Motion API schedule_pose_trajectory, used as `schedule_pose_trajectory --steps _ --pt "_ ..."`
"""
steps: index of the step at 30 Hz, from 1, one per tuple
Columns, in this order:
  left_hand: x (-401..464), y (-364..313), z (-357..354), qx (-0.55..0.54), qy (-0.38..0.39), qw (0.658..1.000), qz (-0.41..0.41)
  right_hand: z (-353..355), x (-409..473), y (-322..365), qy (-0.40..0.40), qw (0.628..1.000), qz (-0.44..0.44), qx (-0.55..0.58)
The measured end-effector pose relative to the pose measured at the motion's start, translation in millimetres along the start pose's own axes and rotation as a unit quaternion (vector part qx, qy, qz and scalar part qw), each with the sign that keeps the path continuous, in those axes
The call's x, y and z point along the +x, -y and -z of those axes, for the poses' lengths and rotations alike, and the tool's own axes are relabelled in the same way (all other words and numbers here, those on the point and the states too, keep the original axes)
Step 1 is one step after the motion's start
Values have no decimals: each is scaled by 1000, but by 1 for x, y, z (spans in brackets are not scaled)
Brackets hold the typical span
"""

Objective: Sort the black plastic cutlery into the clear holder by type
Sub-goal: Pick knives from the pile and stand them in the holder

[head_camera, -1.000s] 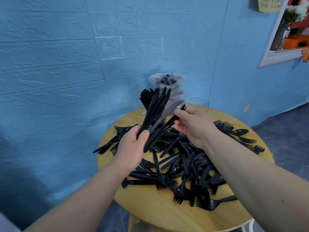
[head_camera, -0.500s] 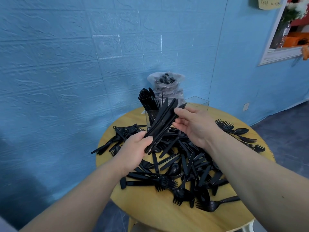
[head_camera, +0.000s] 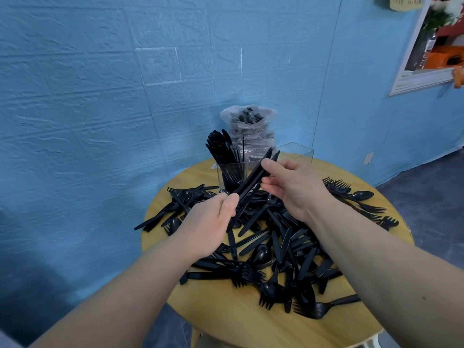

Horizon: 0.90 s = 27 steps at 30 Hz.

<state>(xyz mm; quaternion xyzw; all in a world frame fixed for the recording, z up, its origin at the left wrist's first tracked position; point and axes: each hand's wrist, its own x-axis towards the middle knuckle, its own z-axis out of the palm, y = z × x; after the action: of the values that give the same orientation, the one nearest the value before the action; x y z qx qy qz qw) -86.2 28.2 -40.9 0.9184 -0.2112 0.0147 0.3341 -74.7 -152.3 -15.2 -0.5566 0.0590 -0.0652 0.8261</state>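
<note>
Bundle of black plastic knives (head_camera: 253, 184) was held above the pile on the round counter (head_camera: 226, 317), just before the clear holder (head_camera: 232, 172); left hand (head_camera: 211, 222) gripped the handle ends, right hand (head_camera: 293, 184) pinched near the blades; knives judged light, smooth, slightly flexible, apt to fan out; best held together near mid-length.

Glossy black plastic cutlery (head_camera: 273, 249) (smooth) litters the matt wooden table (head_camera: 226, 320).

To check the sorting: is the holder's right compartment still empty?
Yes, the clear holder's right compartment shows nothing inside, while the left one holds upright black cutlery.
</note>
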Motion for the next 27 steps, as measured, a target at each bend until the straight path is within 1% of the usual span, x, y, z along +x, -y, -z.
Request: schedule_pose_trajectory --steps 4,8,10,13,16,18,20,22,24,27 --pt "3 6 0 66 11 997 -30 0 1 -1 -30 999 16 -24" --pt "6 10 -3 95 20 994 -41 -2 1 -2 -60 998 12 -19" --pt "8 10 -3 81 28 996 -39 -4 2 -2 -75 997 4 -4" --pt "9 9 -3 32 43 998 -32 -7 3 -2 -98 995 -6 14" --pt "9 7 -4 12 46 999 -23 -8 3 -2 -96 995 1 11" --pt "9 6 -3 23 49 998 -15 -7 1 -3 -72 997 17 -18" --pt "9 8 -1 32 63 997 -10 -7 0 -3 -48 995 45 -77" --pt "8 8 1 34 78 996 -14 -4 0 -3 -43 982 91 -159" --pt "8 7 1 28 91 995 -18 -1 2 -3 -57 965 126 -223" --pt "5 2 1 -40 107 993 -10 3 3 -5 -71 963 132 -226"
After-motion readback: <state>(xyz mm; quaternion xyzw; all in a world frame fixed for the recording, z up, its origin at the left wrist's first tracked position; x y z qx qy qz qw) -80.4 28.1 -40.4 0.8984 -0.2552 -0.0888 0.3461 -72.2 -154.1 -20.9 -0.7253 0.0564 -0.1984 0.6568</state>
